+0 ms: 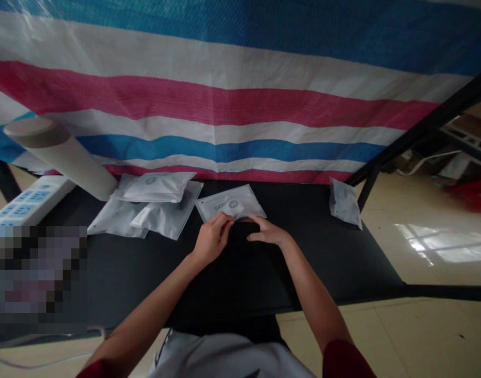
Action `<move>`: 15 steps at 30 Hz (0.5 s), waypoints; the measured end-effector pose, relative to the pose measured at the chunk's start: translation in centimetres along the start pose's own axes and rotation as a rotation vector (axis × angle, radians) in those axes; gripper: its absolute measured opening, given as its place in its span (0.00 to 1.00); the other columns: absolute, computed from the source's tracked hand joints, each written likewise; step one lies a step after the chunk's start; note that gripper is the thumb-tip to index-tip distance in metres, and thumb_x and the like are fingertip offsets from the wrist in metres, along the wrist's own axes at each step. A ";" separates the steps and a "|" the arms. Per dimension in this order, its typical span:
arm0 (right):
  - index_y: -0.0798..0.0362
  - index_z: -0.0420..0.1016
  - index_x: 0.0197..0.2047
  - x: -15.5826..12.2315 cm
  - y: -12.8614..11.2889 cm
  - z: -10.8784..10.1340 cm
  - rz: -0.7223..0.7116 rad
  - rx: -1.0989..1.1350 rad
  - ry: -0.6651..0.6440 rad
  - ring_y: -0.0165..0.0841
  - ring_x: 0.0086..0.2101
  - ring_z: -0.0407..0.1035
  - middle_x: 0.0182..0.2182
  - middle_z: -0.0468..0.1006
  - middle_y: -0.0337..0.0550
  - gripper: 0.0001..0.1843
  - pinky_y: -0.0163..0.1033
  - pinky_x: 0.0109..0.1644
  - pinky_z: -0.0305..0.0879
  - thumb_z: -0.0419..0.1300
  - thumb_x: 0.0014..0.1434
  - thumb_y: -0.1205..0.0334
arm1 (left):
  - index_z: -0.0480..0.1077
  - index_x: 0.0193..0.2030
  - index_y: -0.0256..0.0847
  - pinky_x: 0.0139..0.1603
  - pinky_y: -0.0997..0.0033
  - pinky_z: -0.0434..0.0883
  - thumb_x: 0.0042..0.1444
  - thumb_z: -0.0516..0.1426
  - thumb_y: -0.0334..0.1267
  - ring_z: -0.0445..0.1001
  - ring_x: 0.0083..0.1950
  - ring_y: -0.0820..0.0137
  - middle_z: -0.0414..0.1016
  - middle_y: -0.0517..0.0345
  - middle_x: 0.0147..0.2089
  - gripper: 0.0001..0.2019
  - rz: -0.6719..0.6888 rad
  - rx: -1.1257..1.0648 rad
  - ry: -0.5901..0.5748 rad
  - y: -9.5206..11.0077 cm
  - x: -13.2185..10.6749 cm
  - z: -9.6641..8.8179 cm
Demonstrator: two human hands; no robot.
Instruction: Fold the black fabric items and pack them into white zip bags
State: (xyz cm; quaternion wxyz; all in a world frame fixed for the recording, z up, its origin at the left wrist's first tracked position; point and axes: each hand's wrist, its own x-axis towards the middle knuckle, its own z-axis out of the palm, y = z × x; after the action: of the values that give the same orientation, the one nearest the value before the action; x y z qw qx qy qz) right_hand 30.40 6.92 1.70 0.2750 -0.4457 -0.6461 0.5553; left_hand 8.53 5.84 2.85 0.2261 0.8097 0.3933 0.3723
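Observation:
A frosted plastic bag (248, 198) with a round logo and lettering lies flat on the black table (264, 278), in front of both hands. My left hand (213, 237) pinches the bag's near edge between thumb and fingertips. To its right, my right hand (267, 230) has its thumb and fingers apart, with the fingertips touching the bag's near right corner. Whatever lies inside the bag is too faint to make out.
Several similar filled bags (157, 187) are piled to the left. Behind them leans a pale bottle (73, 163), beside a white power strip (35, 197). Another small bag (344, 203) sits near the table's right edge. A striped tarp (240, 105) hangs along the back.

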 end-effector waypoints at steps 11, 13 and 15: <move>0.52 0.79 0.35 1.8 1.2 1.0 0.211 0.627 0.433 0.36 0.36 0.73 0.31 0.80 0.39 0.14 0.40 0.42 0.67 0.68 0.44 0.56 | 0.67 0.43 0.40 0.35 0.73 0.66 0.68 0.49 0.37 0.73 0.35 0.70 0.73 0.56 0.37 0.07 -0.027 -0.049 -0.069 0.3 -0.2 0.5; 0.52 0.78 0.35 2.1 1.1 1.7 0.202 0.722 0.474 0.38 0.36 0.73 0.31 0.80 0.40 0.17 0.40 0.40 0.67 0.70 0.44 0.52 | 0.67 0.43 0.40 0.35 0.73 0.66 0.68 0.50 0.37 0.72 0.34 0.71 0.73 0.57 0.35 0.07 -0.040 -0.077 -0.075 0.4 -0.3 0.7; 0.52 0.77 0.37 2.5 0.9 3.1 0.173 0.808 0.543 0.39 0.37 0.73 0.33 0.80 0.43 0.21 0.41 0.38 0.68 0.70 0.45 0.48 | 0.67 0.43 0.40 0.34 0.73 0.66 0.68 0.50 0.38 0.71 0.32 0.72 0.72 0.58 0.34 0.07 -0.060 -0.109 -0.072 0.4 -0.4 0.9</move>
State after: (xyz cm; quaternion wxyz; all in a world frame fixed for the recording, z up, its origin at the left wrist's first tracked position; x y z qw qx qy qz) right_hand 26.90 7.63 -0.24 0.5372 -0.4841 -0.2445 0.6460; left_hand 9.25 5.27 2.40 0.2951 0.7968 0.3881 0.3569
